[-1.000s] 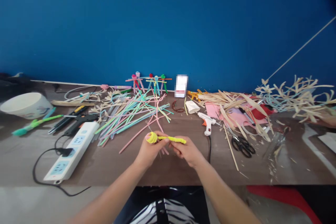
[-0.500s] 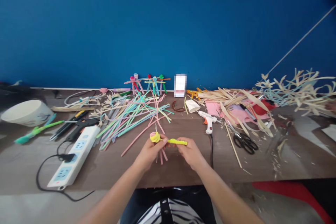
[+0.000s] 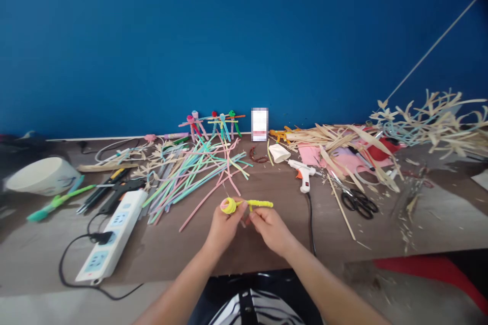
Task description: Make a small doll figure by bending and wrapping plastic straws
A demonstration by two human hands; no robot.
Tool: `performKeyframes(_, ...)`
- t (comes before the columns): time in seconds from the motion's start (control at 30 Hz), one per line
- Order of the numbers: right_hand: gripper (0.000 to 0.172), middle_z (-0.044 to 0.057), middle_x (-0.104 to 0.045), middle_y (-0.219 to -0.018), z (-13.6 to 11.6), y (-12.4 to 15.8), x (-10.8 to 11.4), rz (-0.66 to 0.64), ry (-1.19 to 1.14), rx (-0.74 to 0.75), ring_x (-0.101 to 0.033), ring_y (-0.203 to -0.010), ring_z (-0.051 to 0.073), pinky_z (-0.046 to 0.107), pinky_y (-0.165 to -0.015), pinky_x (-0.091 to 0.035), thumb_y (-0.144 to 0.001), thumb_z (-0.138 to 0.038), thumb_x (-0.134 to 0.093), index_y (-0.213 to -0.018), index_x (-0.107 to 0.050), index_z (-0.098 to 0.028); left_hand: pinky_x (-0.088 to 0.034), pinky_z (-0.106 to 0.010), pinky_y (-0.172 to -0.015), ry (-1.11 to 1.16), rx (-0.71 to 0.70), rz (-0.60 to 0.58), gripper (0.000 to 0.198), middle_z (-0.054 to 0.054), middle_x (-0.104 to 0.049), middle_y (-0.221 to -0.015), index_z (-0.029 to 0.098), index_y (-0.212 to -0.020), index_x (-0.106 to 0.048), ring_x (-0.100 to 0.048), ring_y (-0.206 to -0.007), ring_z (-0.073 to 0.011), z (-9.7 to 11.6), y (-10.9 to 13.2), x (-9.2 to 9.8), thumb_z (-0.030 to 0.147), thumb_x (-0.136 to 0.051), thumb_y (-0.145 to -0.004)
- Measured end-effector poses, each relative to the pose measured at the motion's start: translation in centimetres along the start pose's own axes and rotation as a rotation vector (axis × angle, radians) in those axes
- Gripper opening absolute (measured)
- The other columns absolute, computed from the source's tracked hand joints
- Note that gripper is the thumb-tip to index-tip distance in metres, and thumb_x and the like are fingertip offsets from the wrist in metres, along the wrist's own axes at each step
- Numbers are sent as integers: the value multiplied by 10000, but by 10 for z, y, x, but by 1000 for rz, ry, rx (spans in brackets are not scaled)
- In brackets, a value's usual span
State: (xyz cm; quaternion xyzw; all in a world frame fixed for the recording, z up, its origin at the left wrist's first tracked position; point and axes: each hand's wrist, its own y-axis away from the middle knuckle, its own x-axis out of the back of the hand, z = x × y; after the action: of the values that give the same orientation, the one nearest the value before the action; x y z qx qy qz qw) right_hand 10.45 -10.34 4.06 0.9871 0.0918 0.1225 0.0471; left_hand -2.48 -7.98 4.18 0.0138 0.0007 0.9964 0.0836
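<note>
My left hand (image 3: 224,226) is closed around a pipe-cleaner piece with a round, coiled yellow head (image 3: 229,205) showing pink at its left side. From the head a yellow wrapped pipe-cleaner arm (image 3: 263,203) reaches out to the right, above my right hand (image 3: 269,226). Thumb and forefinger of the right hand are pinched just under that arm, at a short yellow end of pipe cleaner. The lower part of the piece is mostly hidden by my fingers. Both hands are held over the front of the table.
Loose pastel pipe cleaners (image 3: 190,177) lie beyond my hands, with small pipe-cleaner figures (image 3: 223,124) against the wall. A white glue gun (image 3: 305,177) and black-handled scissors (image 3: 358,202) are at the right. A power strip (image 3: 112,236) and white bowl (image 3: 43,176) stand at the left.
My right hand has shifted from the tip of the yellow arm to below it, closer to my left hand. The piece has turned a little, and its pink lower strands no longer show.
</note>
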Motion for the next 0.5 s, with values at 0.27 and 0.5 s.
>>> performKeyframes(0.27, 237, 17, -578, -638, -26, 18, 14, -27, 676, 113, -493, -567, 127, 242, -513, -219, -864, -265, -329, -769, -525, -171, -408, -235, -632, -362, -202, -9, 208, -38, -600, -688, 141, -781, -609, -542, -652, -144, 1, 1, 7, 303, -480, -785)
performKeyframes(0.5, 243, 58, -634, -759, -54, 17, 34, -118, 949, 211, -551, -667, 159, 257, -582, -250, -860, -279, -350, -835, -565, -169, -395, -233, -633, -470, -236, -203, 216, -41, -621, -714, 157, -776, -632, -545, -668, -151, 6, -4, 16, 299, -469, -786)
